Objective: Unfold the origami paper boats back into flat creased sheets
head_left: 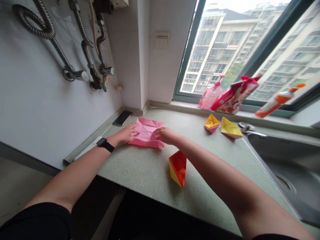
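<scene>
**Pink creased origami sheet [147, 133] on the worktop [130, 173], between both hands**
Left hand [124, 134] open, flat on the sheet's left edge; right hand [166, 135] open, resting on its right edge, no grip. Orange-and-yellow paper boat [178, 167] just beyond the right forearm.

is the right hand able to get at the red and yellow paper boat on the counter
Probably yes: the right hand, resting on the pink folded paper, is close to the red and yellow paper boat, and nothing seems to stand between them on the counter.
</scene>
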The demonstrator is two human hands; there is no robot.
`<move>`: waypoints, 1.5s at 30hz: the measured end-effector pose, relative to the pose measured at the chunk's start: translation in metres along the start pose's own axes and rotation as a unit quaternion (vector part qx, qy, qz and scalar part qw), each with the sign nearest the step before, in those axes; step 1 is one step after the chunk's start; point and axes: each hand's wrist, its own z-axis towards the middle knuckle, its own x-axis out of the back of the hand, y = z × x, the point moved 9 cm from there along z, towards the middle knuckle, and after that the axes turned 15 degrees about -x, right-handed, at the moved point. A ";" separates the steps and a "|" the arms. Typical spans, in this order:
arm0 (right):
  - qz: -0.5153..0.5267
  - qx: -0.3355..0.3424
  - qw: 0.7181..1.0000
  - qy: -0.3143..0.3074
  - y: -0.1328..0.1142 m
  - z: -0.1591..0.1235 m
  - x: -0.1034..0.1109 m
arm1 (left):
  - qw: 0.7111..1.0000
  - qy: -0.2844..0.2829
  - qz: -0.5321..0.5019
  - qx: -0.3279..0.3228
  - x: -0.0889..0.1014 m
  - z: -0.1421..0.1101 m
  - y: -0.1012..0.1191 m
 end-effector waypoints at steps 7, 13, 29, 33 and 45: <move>-0.042 -0.016 0.996 -0.082 0.002 -0.009 -0.025 | 0.989 -0.142 0.007 -0.050 -0.022 -0.017 0.006; -0.057 -0.018 0.992 -0.114 0.000 -0.022 -0.034 | 0.984 -0.165 0.013 -0.060 -0.014 -0.019 0.010; -0.064 -0.029 0.994 -0.085 0.007 -0.018 -0.031 | 0.994 -0.002 0.094 -0.050 -0.078 0.035 0.056; -0.072 -0.056 0.993 -0.070 0.015 -0.002 -0.031 | 0.990 0.004 0.132 -0.057 -0.076 0.030 0.061; -0.108 -0.121 0.985 -0.067 0.020 0.043 -0.031 | 0.989 -0.024 0.143 -0.024 -0.079 0.028 0.061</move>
